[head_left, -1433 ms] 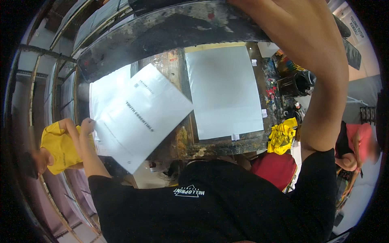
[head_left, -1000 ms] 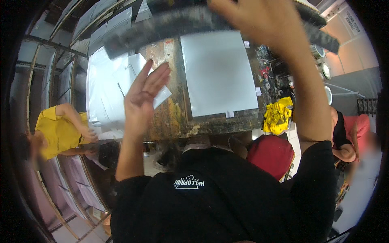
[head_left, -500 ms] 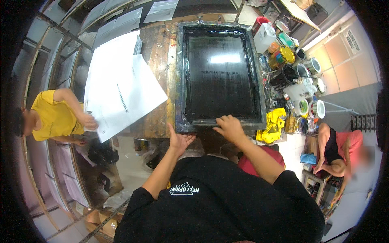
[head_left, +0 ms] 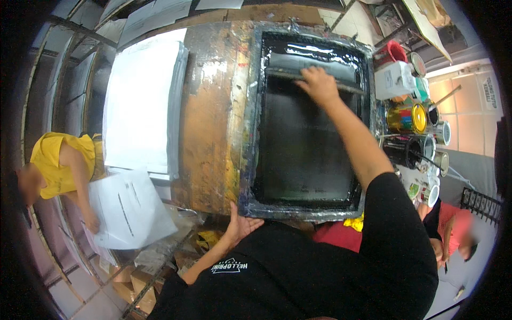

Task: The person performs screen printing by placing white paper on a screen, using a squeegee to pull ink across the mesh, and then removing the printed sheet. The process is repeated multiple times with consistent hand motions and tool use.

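A screen-printing frame (head_left: 249, 160) with a dark mesh (head_left: 306, 138) lies on the worktable in front of me. Across its far part rests a squeegee (head_left: 349, 87), a long dark bar. My right hand (head_left: 320, 85) is closed over the middle of it, arm stretched forward. Wet black ink (head_left: 314, 49) shines along the frame's far inner edge. My left hand (head_left: 242, 226) is palm up, fingers extended, by the frame's near left corner; whether it touches the frame I cannot tell.
Left on the wooden table (head_left: 205, 133) stands a stack of white sheets (head_left: 141, 101). A co-worker in yellow (head_left: 64, 160) holds a printed sheet (head_left: 130, 210). Ink cans (head_left: 408, 117) and containers crowd the right side. Another person (head_left: 453, 229) sits at far right.
My right hand has gone from the frame's near edge to its far part, on the squeegee. The co-worker has drawn the printed sheet off the stack toward the lower left.
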Tool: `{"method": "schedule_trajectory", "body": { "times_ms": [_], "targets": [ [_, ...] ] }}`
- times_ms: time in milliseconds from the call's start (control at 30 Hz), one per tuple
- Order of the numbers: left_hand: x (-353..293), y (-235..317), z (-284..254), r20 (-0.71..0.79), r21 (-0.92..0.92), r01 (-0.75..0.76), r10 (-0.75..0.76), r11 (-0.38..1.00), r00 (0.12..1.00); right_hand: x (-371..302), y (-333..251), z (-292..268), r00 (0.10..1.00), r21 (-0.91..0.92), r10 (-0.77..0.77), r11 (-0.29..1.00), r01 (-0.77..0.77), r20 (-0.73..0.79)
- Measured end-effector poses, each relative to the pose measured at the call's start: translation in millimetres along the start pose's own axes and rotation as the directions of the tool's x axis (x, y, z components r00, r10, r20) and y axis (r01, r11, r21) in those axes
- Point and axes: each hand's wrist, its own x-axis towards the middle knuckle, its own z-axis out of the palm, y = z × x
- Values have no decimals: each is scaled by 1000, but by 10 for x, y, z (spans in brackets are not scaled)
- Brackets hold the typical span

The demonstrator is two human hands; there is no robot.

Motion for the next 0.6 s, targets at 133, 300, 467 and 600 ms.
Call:
{"method": "schedule_trajectory", "body": {
  "times_ms": [133,300,467,600],
  "targets": [
    [-101,40,-12,182,94,-25,8,995,983,919,434,-381,970,92,-12,996,-10,244],
    [-36,-164,-480,270,296,-73,-10,952,963,621,422,-76,998,6,-22,1000,22,-53],
    [-53,-348,-482,180,284,-227,180,932,967,-468,-374,-406,996,39,-34,999,31,77],
    [-426,-92,143,89,336,-325,314,884,945,-1794,-1257,-1109,985,62,15,998,-26,172]
  ]
}}
